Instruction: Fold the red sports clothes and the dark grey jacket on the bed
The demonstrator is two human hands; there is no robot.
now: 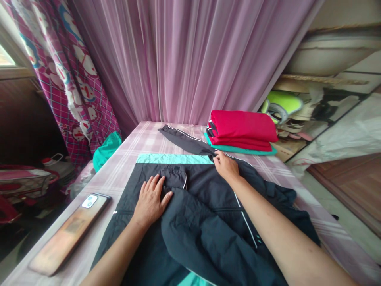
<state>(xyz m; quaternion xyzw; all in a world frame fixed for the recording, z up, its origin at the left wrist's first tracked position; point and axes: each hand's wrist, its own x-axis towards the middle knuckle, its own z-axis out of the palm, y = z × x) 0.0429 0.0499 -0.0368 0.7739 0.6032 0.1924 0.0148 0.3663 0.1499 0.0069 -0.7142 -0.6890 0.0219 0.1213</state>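
Note:
A dark jacket (196, 222) with white piping and a turquoise hem band lies spread over the table. One sleeve is folded across its front, with the cuff (174, 177) near the hem. My left hand (151, 198) rests flat beside that cuff, fingers spread, pressing on the cloth. The other sleeve (187, 141) stretches out past the hem toward the far edge. At the far side of the jacket, my right hand (225, 165) pinches this sleeve where it crosses the hem corner. Its fingertips are partly hidden by the cloth.
A folded red garment (244, 127) sits on a folded turquoise one (258, 150) at the back right. A phone (71, 234) lies at the left on the checked tablecloth (143, 139). Purple curtains (184, 59) hang behind; shelves with a lime-green visor (285, 102) stand right.

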